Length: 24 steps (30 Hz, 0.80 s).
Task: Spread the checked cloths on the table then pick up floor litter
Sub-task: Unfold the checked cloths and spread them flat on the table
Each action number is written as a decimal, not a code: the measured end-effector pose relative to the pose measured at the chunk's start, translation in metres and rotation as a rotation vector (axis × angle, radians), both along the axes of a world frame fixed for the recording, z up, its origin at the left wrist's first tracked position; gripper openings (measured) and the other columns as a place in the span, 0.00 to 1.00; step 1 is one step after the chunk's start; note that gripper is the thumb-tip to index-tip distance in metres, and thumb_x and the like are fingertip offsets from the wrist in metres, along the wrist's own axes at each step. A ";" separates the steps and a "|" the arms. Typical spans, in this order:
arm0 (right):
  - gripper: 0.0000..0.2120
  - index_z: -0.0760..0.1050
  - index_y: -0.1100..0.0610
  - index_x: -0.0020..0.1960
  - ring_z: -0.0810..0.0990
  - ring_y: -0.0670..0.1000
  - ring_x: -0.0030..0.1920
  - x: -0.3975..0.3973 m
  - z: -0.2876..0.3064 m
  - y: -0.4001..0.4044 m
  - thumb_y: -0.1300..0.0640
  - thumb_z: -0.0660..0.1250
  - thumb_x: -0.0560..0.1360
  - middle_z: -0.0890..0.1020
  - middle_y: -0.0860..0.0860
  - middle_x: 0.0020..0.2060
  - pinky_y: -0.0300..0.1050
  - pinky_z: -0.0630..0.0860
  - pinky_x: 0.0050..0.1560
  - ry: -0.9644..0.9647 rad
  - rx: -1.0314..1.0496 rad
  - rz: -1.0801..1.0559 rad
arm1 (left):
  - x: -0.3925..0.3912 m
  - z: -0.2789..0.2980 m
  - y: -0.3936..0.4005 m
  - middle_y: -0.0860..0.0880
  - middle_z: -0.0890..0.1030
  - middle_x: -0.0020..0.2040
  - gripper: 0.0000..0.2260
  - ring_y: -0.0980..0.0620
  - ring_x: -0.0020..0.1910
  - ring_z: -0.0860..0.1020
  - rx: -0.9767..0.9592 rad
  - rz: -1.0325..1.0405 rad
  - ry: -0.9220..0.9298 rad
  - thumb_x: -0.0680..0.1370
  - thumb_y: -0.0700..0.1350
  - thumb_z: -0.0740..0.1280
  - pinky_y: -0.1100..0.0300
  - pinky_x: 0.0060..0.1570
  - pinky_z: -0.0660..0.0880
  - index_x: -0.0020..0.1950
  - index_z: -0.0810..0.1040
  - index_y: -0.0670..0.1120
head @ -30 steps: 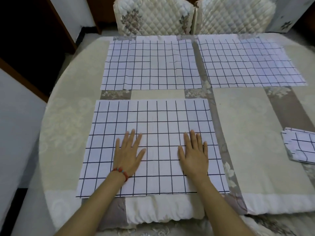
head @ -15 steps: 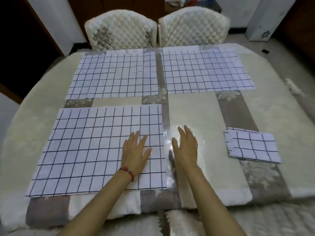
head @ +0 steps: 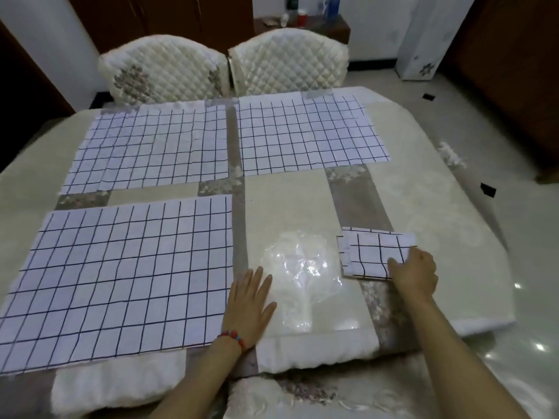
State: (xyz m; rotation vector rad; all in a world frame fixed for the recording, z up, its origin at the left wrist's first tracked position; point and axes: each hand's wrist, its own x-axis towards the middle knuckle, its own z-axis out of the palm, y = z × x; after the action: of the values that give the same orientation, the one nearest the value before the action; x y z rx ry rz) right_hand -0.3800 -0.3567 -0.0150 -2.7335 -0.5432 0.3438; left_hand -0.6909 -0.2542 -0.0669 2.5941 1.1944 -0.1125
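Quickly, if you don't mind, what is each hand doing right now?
Left hand: open, flat on the table, holding nothing.
Right hand: fingers gripping the folded checked cloth.

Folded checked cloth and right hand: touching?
Touching. The head view shows the right hand lying over the near right corner of the folded checked cloth, fingertips on its top, with no gap visible.

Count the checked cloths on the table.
4. Far left cloth, far right cloth and near left cloth lie spread; the folded cloth is at near right under the right hand.
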 end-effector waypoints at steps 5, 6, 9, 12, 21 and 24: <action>0.23 0.68 0.64 0.65 0.72 0.65 0.62 -0.004 0.003 0.009 0.59 0.67 0.72 0.75 0.65 0.61 0.57 0.65 0.63 0.124 0.174 -0.228 | -0.004 -0.004 0.001 0.52 0.41 0.76 0.26 0.50 0.76 0.41 -0.035 0.008 -0.029 0.79 0.58 0.48 0.55 0.71 0.34 0.75 0.46 0.54; 0.18 0.72 0.63 0.61 0.74 0.65 0.59 -0.008 0.003 0.010 0.59 0.66 0.73 0.78 0.64 0.58 0.55 0.67 0.61 0.108 0.201 -0.217 | -0.004 -0.003 0.001 0.52 0.41 0.76 0.26 0.50 0.76 0.41 -0.037 0.008 -0.031 0.79 0.58 0.49 0.55 0.71 0.34 0.75 0.45 0.54; 0.08 0.79 0.63 0.49 0.78 0.64 0.51 -0.026 0.008 0.012 0.61 0.66 0.72 0.82 0.64 0.49 0.51 0.73 0.52 0.083 0.327 -0.170 | -0.003 -0.001 0.002 0.51 0.42 0.77 0.26 0.50 0.76 0.41 -0.073 0.001 -0.025 0.79 0.57 0.49 0.54 0.72 0.35 0.75 0.46 0.53; 0.07 0.78 0.63 0.47 0.79 0.60 0.47 -0.046 0.020 0.018 0.60 0.66 0.73 0.82 0.62 0.45 0.47 0.72 0.46 0.082 0.423 -0.021 | 0.001 0.010 0.005 0.49 0.46 0.78 0.27 0.49 0.77 0.44 -0.152 0.024 -0.060 0.79 0.57 0.52 0.52 0.74 0.41 0.76 0.48 0.51; 0.04 0.78 0.59 0.45 0.78 0.51 0.38 -0.111 0.099 0.048 0.58 0.69 0.73 0.82 0.53 0.36 0.40 0.69 0.38 0.000 0.644 0.436 | 0.033 0.117 0.014 0.45 0.58 0.75 0.32 0.48 0.75 0.55 -0.115 0.073 -0.683 0.75 0.51 0.66 0.57 0.73 0.52 0.74 0.55 0.45; 0.03 0.78 0.59 0.43 0.76 0.41 0.33 -0.132 0.125 0.053 0.60 0.70 0.72 0.79 0.47 0.30 0.32 0.70 0.36 -0.023 0.715 0.574 | 0.036 0.161 0.028 0.46 0.61 0.75 0.34 0.49 0.75 0.57 -0.060 0.051 -0.801 0.73 0.51 0.69 0.53 0.73 0.56 0.74 0.56 0.46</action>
State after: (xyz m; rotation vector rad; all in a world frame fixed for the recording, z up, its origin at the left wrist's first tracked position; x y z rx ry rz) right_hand -0.5122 -0.3034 0.1098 -1.8637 -1.1915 0.1928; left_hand -0.6544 -0.2266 0.0938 2.1769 0.9119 0.8038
